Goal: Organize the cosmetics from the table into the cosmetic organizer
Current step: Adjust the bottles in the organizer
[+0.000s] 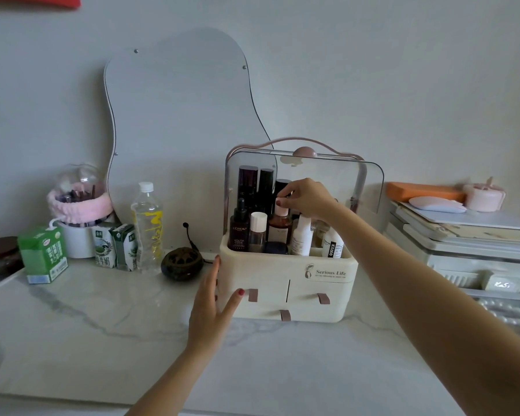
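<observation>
Going left to right, my left hand (213, 298) lies flat and spread against the left front corner of the cosmetic organizer (285, 283), fingers apart, clamped on nothing, only bracing the smooth cream plastic box. Its thumb touches the upper-left drawer beside a dull pink pull tab (252, 295).

Up and right of that grip, my right hand (308, 199) reaches under the raised clear lid (342, 175) into the top compartment. Its fingertips (279, 201) are pinched together on the pale pink cap of an amber bottle (279, 225), which stands upright among the others.

Left of this grip stand a dark glass dropper bottle (238, 228) and a clear bottle with a white cap (257, 232); behind it rise 2 tall dark glossy tubes (255, 183); just below and right of it are a matte white spray bottle (302, 237) and a white tube (333, 246).

I judge the task nearly done: the compartment is crowded, and the marble-veined table (117, 340) in front of both grips carries no loose cosmetics. What seems left is seating this bottle and lowering the lid.
</observation>
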